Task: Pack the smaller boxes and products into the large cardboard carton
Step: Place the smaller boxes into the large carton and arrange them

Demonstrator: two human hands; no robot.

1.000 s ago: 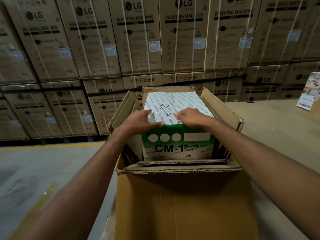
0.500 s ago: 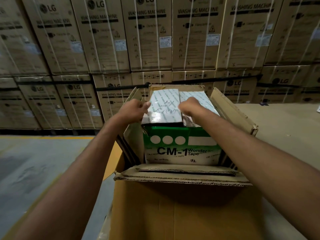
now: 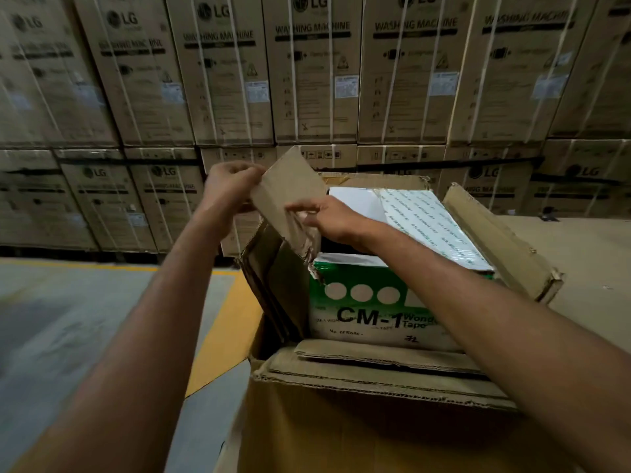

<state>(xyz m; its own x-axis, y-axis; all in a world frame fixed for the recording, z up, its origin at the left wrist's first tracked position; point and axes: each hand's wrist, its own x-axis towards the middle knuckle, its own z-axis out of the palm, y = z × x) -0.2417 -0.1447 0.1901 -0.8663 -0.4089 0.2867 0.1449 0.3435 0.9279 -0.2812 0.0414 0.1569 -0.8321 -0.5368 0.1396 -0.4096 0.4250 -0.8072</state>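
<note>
A large brown cardboard carton (image 3: 341, 431) stands open in front of me. Inside it sits a green and white box (image 3: 368, 308) printed "CM-1 Wonder Tape". That box's left top flap (image 3: 290, 196) is lifted upright, brown side towards me, torn at its lower corner. My left hand (image 3: 232, 180) pinches the flap's upper left edge. My right hand (image 3: 327, 218) grips the flap's right edge lower down. The right top flap (image 3: 430, 227) lies flat, white with small print. What is inside the tape box is hidden.
Stacked LG washing machine cartons (image 3: 314, 73) form a wall behind. The carton's right flap (image 3: 505, 240) juts outwards, and folded cardboard (image 3: 386, 358) lies across its near rim. A grey floor with a yellow line (image 3: 222, 332) is at the left; a brown surface (image 3: 587, 268) lies to the right.
Both hands went from lying on the closed tape box top to pulling its left flap up and open. The view has shifted right and closer.
</note>
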